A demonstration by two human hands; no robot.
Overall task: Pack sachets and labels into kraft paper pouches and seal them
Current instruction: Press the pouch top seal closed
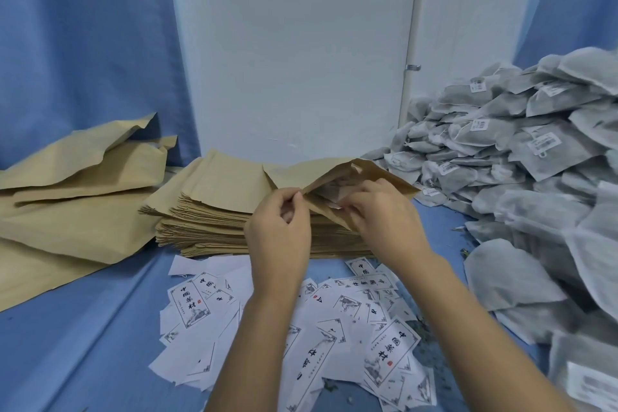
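Observation:
A kraft paper pouch (pixel 374 177) is held up over the flat stack of empty pouches (pixel 214 211), its mouth gaping toward me with something pale inside. My left hand (pixel 279 227) pinches the pouch's left rim between thumb and fingers. My right hand (pixel 381 211) grips the lower right rim, its fingertips curled at the opening. White printed labels (pixel 334 328) lie scattered on the blue cloth below my wrists. A large heap of grey sachets (pixel 521 160) rises at the right.
Crumpled sheets of kraft paper (pixel 73 197) lie at the left. A white wall panel (pixel 294 43) stands behind, with blue curtain (pixel 83 27) on both sides. The blue cloth surface (pixel 100 328) shows at front left.

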